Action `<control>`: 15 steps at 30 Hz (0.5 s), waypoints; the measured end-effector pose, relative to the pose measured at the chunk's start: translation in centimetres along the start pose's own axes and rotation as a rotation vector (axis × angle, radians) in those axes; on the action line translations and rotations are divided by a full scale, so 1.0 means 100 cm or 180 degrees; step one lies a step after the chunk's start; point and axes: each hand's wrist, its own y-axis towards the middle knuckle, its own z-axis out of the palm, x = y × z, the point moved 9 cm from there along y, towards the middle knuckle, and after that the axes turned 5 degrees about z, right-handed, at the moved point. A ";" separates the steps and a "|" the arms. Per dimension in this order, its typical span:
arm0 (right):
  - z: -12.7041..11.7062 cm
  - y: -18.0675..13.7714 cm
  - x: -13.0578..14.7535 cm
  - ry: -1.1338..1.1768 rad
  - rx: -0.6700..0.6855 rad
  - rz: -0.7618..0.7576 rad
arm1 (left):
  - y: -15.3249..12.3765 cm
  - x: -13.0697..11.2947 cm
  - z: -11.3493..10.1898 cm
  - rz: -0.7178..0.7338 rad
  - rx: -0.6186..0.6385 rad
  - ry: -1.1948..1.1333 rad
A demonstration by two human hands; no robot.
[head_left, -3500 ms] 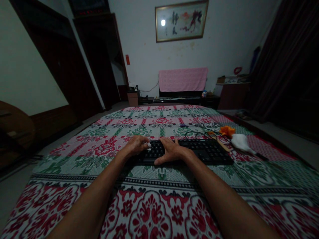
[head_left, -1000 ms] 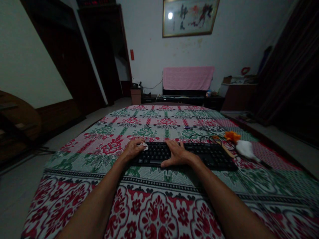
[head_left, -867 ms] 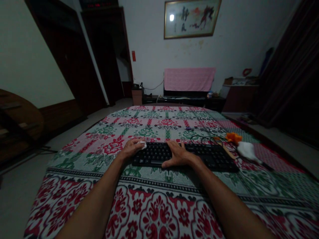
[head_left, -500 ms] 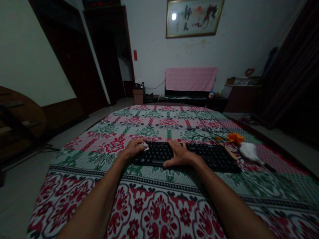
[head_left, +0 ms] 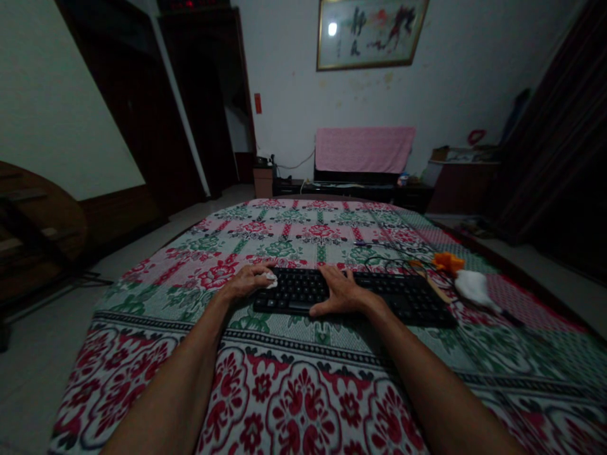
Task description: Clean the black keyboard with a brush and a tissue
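A black keyboard (head_left: 301,289) lies crosswise on the patterned tablecloth (head_left: 306,407). My left hand (head_left: 246,281) is at its left end, with closed fingers pinching a small crumpled white tissue (head_left: 271,279) against the keys. My right hand (head_left: 339,291) spans the middle of the keyboard. Its thumb is at the near edge and its fingers reach the far edge, gripping the board. Some keys are hidden under this hand.
Right of the keyboard lie a white cloth-like bundle (head_left: 473,287) with a dark handle, an orange item (head_left: 448,261) and a flat tan piece (head_left: 439,291). Black cable (head_left: 379,259) loops behind. Farther back, a pink cloth (head_left: 364,150) drapes over a screen.
My left hand has shifted slightly left with the tissue, toward the keyboard's left edge. My right hand keeps its place on the board.
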 end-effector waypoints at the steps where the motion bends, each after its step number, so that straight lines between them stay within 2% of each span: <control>1: 0.000 0.000 0.000 0.0004 -0.0003 0.0004 | 0.001 0.000 0.000 0.0020 -0.0037 0.0043; 4: 0.000 0.000 0.000 0.0004 -0.0013 0.0010 | 0.002 0.007 -0.002 -0.0005 -0.0191 -0.0014; 8: 0.001 0.000 -0.001 -0.0052 0.0006 0.0021 | 0.001 0.021 -0.007 -0.0340 -0.0350 -0.0480; 11: 0.000 0.000 -0.001 -0.0134 0.0022 0.0054 | -0.001 0.020 -0.008 -0.0402 -0.0212 -0.0662; 15: -0.001 0.000 0.002 -0.0209 0.0046 0.0087 | -0.002 0.006 -0.005 -0.0127 0.0159 -0.0416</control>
